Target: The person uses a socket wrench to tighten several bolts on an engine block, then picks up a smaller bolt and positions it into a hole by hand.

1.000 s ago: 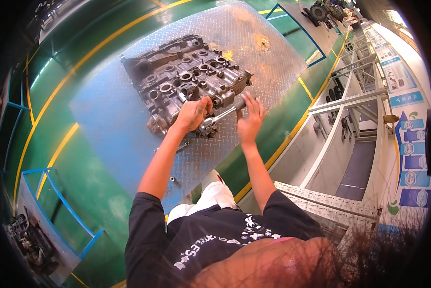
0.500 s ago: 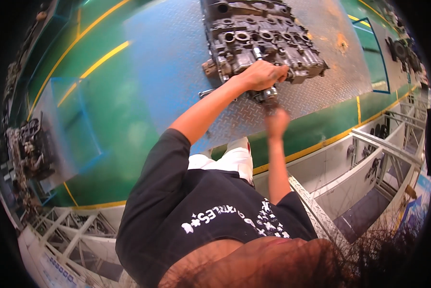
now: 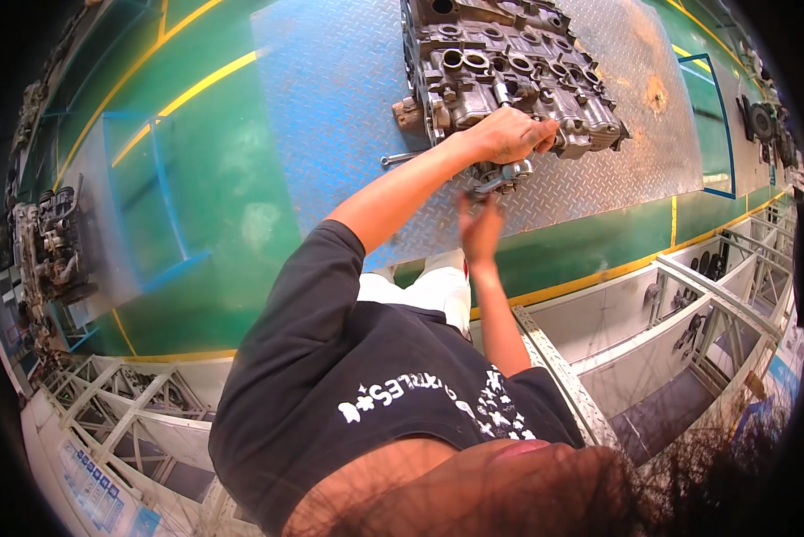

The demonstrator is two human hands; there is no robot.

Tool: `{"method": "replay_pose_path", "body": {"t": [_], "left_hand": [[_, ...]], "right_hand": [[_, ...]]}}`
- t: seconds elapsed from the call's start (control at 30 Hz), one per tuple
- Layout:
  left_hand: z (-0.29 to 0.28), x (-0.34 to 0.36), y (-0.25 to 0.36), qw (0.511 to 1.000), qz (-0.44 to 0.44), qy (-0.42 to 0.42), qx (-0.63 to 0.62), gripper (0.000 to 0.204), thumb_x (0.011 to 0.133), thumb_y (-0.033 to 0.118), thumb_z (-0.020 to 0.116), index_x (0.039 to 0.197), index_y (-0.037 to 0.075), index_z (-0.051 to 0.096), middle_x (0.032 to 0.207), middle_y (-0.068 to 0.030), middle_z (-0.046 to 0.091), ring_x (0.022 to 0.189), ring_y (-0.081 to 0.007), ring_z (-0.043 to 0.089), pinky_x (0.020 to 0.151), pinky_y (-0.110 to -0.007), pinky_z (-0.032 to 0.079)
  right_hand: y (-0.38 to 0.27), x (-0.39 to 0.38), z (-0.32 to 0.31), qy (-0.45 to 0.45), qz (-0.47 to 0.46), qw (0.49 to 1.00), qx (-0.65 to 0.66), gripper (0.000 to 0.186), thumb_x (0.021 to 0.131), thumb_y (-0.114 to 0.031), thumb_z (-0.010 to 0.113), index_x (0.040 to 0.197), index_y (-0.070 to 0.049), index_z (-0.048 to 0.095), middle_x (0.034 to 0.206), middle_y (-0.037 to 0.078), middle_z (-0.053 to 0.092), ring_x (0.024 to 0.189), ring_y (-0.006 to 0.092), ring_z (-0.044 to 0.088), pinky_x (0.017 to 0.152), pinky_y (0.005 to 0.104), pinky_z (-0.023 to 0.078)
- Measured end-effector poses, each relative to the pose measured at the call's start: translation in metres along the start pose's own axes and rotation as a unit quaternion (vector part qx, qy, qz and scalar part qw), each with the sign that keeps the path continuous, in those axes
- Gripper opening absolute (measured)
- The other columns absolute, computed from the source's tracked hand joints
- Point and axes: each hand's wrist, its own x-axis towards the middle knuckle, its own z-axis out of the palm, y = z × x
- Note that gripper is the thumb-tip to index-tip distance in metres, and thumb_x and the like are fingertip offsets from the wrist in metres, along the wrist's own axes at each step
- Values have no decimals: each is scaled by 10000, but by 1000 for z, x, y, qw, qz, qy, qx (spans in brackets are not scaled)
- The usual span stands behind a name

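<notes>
A grimy metal engine cylinder head (image 3: 518, 72) with rows of round openings lies on the tread-plate tabletop (image 3: 348, 98). Over its near edge, my left hand (image 3: 509, 136) is closed around a socket tool, whose chrome shaft (image 3: 501, 93) shows beyond the knuckles, standing against the engine part. Below that hand juts what looks like a ratchet wrench (image 3: 507, 175), its metal head and handle toward me. My right hand (image 3: 480, 225), smeared by motion, is at the handle's near end with fingers bent around it. The engaged socket end is hidden.
Left of the engine part are a brownish block (image 3: 408, 115) and a chrome wrench (image 3: 398, 159), partly behind my left forearm. Another engine assembly (image 3: 53, 242) stands at far left. A metal frame structure (image 3: 688, 286) runs behind me on the right. Blue stand frames flank the plate.
My right hand has swung left with the tool's handle, while my left hand stays closed at the engine part. The whole view has shifted slightly.
</notes>
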Motion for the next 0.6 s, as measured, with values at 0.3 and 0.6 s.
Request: {"method": "replay_pose_path", "body": {"t": [0.3, 0.6], "left_hand": [[0, 1, -1, 1000, -20, -6, -10, 866, 1062, 735, 67, 877, 114, 642, 687, -118, 626, 701, -371, 643, 749, -447, 504], [-7, -4, 6, 998, -25, 27, -59, 838, 1080, 701, 69, 878, 121, 639, 668, -96, 635, 651, -343, 659, 728, -436, 508]], "right_hand": [[75, 54, -74, 117, 13, 990, -78, 373, 802, -299, 888, 1067, -58, 783, 962, 142, 797, 869, 346, 762, 803, 441, 574], [44, 107, -123, 281, -122, 935, -182, 535, 796, -196, 870, 1278, -55, 685, 1380, 134, 671, 1292, 366, 568, 1121, 494, 383]]}}
